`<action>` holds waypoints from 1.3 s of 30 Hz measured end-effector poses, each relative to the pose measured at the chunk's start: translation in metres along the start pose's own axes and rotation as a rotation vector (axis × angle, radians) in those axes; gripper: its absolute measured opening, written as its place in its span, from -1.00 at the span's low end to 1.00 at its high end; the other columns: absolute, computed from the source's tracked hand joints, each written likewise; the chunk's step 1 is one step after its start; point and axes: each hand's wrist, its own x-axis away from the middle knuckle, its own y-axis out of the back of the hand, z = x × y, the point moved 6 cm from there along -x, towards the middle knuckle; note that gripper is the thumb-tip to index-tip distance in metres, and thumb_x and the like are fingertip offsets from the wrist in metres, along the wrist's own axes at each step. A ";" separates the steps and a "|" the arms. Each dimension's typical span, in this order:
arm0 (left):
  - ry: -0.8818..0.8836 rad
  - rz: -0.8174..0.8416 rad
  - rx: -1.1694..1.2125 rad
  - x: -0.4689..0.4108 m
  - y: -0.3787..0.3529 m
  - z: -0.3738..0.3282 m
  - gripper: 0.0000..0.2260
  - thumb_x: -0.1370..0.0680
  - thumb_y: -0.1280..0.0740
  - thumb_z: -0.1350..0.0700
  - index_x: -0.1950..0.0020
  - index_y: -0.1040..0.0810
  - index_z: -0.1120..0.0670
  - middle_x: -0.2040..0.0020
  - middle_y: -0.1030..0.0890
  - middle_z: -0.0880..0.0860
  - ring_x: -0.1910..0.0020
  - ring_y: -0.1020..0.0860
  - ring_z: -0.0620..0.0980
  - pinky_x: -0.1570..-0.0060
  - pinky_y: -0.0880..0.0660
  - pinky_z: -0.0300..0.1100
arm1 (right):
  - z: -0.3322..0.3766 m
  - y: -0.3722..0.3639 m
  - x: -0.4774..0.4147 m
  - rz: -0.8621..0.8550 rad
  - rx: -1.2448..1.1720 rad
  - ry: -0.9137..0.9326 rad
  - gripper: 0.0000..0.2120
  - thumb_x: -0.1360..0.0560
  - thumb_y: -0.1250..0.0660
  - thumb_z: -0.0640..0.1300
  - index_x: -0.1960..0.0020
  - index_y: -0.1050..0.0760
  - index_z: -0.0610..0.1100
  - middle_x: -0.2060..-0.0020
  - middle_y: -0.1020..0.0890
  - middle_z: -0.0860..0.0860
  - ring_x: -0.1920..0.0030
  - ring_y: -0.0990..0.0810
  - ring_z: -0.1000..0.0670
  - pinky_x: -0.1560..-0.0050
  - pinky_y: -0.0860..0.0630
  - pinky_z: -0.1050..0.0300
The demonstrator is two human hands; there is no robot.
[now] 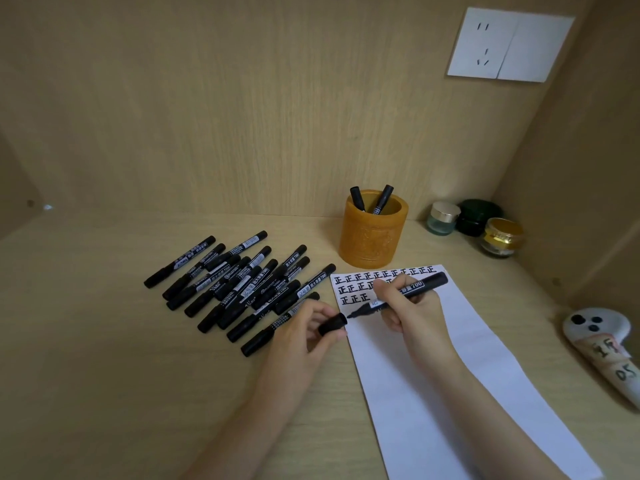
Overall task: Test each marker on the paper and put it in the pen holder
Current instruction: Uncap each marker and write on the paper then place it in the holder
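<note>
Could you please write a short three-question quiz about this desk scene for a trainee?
1. True or false: the round amber pen holder contains two black markers.
2. Which hand holds the small black cap?
3. The uncapped black marker has its tip at: A) the white paper sheet, B) the beige wooden desk, C) the holder.

Key: 1 true; 2 the left hand; 3 A, held by the right hand.

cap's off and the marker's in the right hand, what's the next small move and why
Probably lower the tip to the paper and write the next mark. The right hand holds the uncapped marker with its tip just above the sheet's left edge, below the third row of marks, which is short. The left hand holds the cap beside it, ready for recapping afterwards.
</note>
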 end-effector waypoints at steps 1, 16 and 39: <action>-0.003 0.000 0.000 0.000 0.000 0.000 -0.77 -0.44 -0.42 0.08 0.10 -0.42 -0.19 0.09 -0.60 -0.19 0.10 -0.55 -0.31 0.06 -0.47 -0.42 | -0.001 -0.001 0.001 0.006 0.009 -0.001 -0.63 -0.52 -0.33 -0.31 0.40 -0.31 -0.13 0.60 -0.27 0.04 0.57 -0.18 0.07 0.54 -0.17 0.29; -0.033 -0.039 0.064 0.006 0.007 -0.004 -0.82 -0.40 -0.47 0.10 0.19 -0.53 -0.17 0.13 -0.64 -0.29 0.13 -0.60 -0.25 0.02 -0.53 -0.27 | -0.012 -0.025 0.008 0.061 0.078 0.047 -0.64 -0.52 -0.32 -0.35 0.40 -0.31 -0.19 0.61 -0.31 -0.02 0.55 -0.26 0.03 0.47 -0.24 0.22; -0.061 -0.197 0.044 0.006 0.018 -0.008 -0.90 -0.49 -0.36 0.05 0.01 -0.58 -0.04 0.17 -0.64 -0.14 0.15 -0.60 -0.17 0.13 -0.53 -0.26 | 0.026 -0.012 0.014 0.219 0.746 0.504 -0.81 -0.45 -0.46 -0.09 -0.05 -0.57 -0.02 0.08 -0.47 0.14 0.27 -0.46 0.07 0.19 -0.38 0.32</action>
